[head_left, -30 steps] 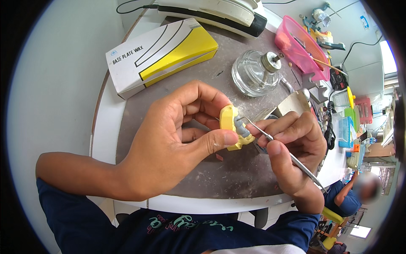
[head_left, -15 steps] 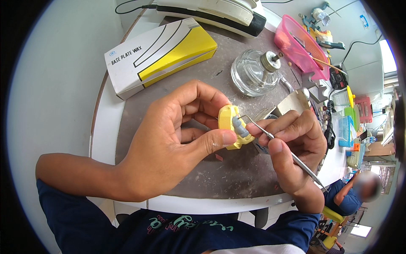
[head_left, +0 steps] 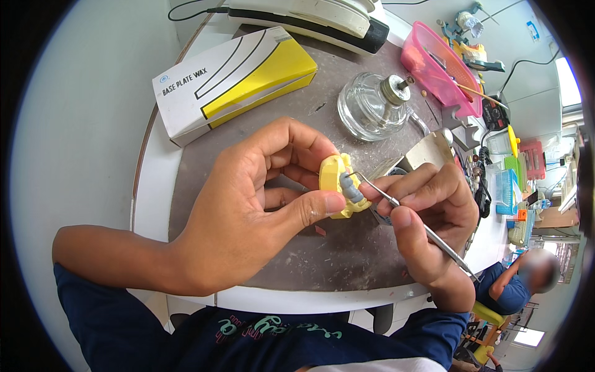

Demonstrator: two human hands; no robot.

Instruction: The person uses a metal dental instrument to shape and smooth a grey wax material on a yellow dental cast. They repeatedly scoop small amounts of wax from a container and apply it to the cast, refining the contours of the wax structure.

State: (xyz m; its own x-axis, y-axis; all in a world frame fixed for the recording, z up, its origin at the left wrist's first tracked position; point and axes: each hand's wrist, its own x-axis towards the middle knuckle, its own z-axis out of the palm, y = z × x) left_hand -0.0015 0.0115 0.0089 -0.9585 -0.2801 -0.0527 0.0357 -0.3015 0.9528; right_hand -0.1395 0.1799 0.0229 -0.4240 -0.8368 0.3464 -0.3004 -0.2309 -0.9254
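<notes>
Over the middle of the bench, my left hand (head_left: pixel 248 204) grips a yellow plaster dental model (head_left: pixel 331 175) between thumb and fingers. Grey wax (head_left: pixel 352 190) covers a row of teeth on the model's right side. In my right hand (head_left: pixel 437 214) is a thin metal dental carving tool (head_left: pixel 434 234), held like a pen. Its bent tip touches or hovers just over the upper end of the grey wax; which of the two I cannot tell. One right fingertip is close beside the model's edge.
A glass spirit burner (head_left: pixel 372 108) stands beyond my hands. A white and yellow box (head_left: pixel 238 80) lies at the far left, near a pale appliance (head_left: pixel 310 18). At the far right sits a pink basket (head_left: pixel 427 53) of tools. Another person (head_left: pixel 511 285) sits at the right.
The carving tool's bent tip has shifted slightly down along the grey wax. My left hand and the model have stayed almost still.
</notes>
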